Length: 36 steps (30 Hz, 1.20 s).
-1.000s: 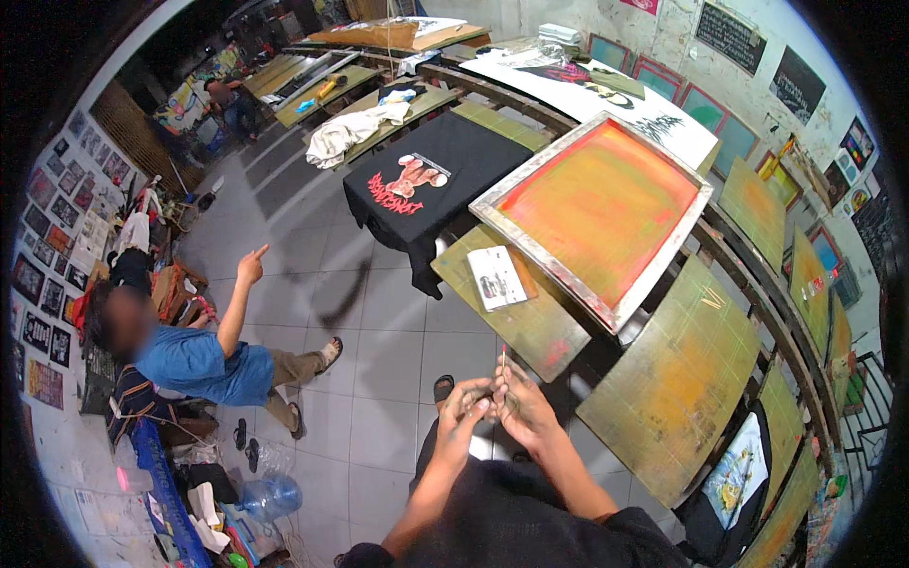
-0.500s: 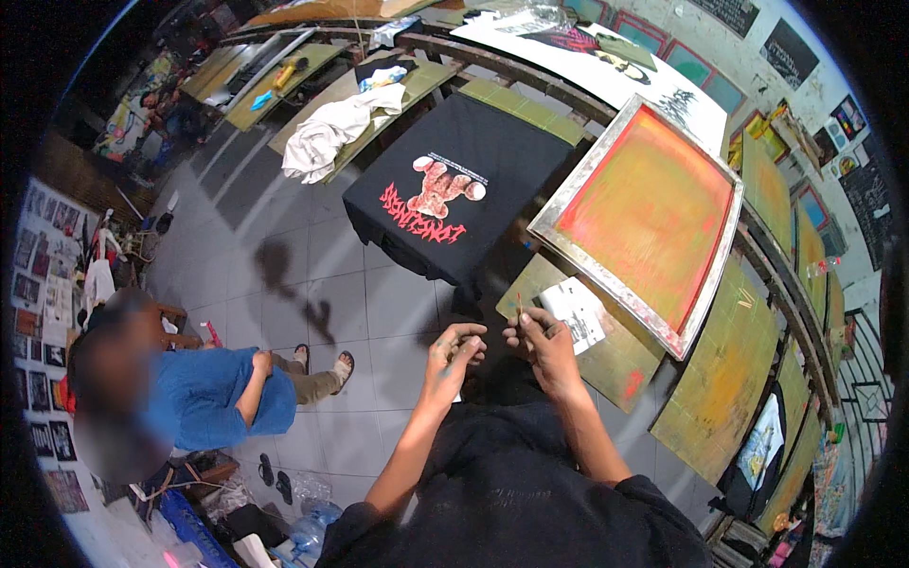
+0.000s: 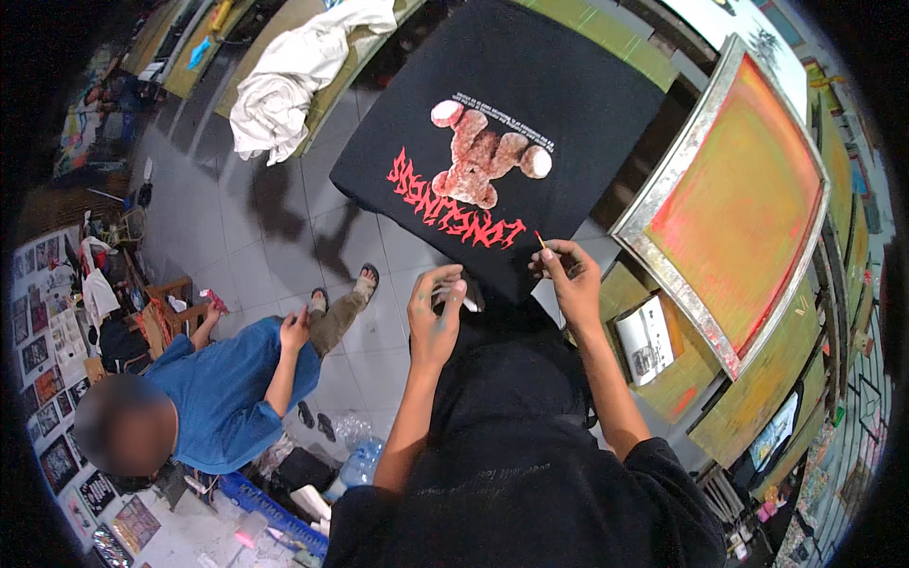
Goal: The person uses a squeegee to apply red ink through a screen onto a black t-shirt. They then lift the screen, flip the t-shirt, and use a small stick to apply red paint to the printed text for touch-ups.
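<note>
My right hand (image 3: 568, 289) pinches a thin pale stick (image 3: 543, 239) with a red tip, held at the lower right of a black shirt (image 3: 587, 114) spread on a board. The shirt carries an upside-down brown bear print (image 3: 478, 156) and jagged red lettering (image 3: 453, 210). Just below the shirt's lower edge, my left hand (image 3: 436, 312) is loosely curled with thumb and fingers a little apart; a small white shape shows behind its fingertips, too unclear to name. Neither hand visibly rests on the print.
A co-worker in blue (image 3: 227, 388) stands at lower left. A screen frame (image 3: 729, 199) and white card (image 3: 642, 341) lie on boards to the right. Crumpled white cloth (image 3: 284, 85) is at upper left; a water jug (image 3: 360, 464) and clutter sit below.
My hands have separated and risen toward the black shirt, which now sits larger in view as the camera moved closer. The co-worker's pointing arm has lowered.
</note>
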Each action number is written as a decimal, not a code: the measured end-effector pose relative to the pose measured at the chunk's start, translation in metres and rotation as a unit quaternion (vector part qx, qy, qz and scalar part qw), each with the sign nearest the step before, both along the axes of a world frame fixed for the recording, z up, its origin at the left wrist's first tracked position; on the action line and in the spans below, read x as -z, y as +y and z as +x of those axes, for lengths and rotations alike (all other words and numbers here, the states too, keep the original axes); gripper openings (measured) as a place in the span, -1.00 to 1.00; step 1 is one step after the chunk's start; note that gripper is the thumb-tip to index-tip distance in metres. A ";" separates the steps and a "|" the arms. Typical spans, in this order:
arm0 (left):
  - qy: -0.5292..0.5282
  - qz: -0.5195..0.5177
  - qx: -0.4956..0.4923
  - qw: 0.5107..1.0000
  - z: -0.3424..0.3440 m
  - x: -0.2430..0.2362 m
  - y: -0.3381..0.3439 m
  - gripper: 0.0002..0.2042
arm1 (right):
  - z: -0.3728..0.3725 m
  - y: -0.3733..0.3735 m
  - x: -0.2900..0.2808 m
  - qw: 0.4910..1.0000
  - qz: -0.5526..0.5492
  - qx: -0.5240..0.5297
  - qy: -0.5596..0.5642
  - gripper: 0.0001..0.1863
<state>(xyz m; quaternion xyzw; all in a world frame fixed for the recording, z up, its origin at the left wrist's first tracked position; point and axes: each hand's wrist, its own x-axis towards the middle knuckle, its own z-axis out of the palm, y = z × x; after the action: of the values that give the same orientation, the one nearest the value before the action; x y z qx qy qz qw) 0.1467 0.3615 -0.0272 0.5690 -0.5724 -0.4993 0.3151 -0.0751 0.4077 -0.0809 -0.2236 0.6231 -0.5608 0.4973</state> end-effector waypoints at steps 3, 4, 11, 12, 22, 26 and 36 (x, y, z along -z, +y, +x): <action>0.009 0.022 0.016 1.000 -0.005 -0.005 -0.020 -0.78 | 0.006 -0.001 0.001 1.000 0.026 0.005 0.011 -0.83; 0.000 0.016 0.026 1.000 -0.005 -0.007 -0.025 -0.79 | 0.010 -0.002 -0.001 0.999 0.030 0.010 0.008 -0.83; -0.041 0.008 0.087 0.995 -0.003 0.006 -0.039 -0.80 | 0.021 -0.004 -0.006 0.998 0.014 0.065 -0.001 -0.84; -0.044 0.013 0.091 0.995 -0.002 0.006 -0.040 -0.80 | 0.026 -0.001 -0.003 0.997 0.018 0.071 0.007 -0.84; -0.070 0.005 0.134 0.988 0.013 0.015 -0.051 -0.73 | 0.046 0.003 0.004 0.988 0.030 0.113 0.104 -0.85; -0.076 -0.024 0.141 0.987 0.012 0.027 -0.051 -0.72 | 0.050 0.003 0.007 0.984 0.036 0.121 0.129 -0.84; -0.163 -0.268 0.168 0.935 0.009 0.062 -0.052 -0.68 | 0.059 -0.010 0.002 0.937 0.032 0.125 0.325 -0.91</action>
<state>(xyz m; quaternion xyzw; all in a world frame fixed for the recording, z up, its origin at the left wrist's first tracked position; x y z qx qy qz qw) 0.1562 0.3100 -0.0892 0.4324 -0.8158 -0.2737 0.2693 -0.0157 0.3973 -0.0827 -0.2981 0.7915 -0.4945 0.2002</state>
